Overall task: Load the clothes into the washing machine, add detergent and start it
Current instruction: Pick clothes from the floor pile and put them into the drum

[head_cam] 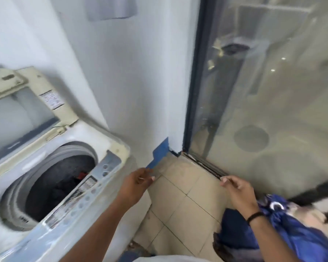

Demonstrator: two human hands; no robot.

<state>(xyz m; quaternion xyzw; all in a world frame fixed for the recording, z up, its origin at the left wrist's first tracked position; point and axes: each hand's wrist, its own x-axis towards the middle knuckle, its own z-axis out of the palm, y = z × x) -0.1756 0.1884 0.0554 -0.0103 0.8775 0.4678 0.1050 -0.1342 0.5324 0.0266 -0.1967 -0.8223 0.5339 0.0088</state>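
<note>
At lower left, washing machine (51,176): top-loader, lid (25,110) raised against the wall, drum open.
Clothes in drum (64,186): dark garments with a red piece, lying low inside.
Clothes on floor (284,229): blue pile at lower right, beside the glass door (263,91).
Left hand (136,184): just right of the control panel (91,188), fingers loosely extended, holding nothing.
Right hand (239,191): over the tiled floor (180,195), relaxed, holding nothing, above the blue pile.

One washing machine (51,178) with one raised lid (27,110), one glass door (263,91), one blue garment (295,233), two hands: left hand (135,183), right hand (239,193).
</note>
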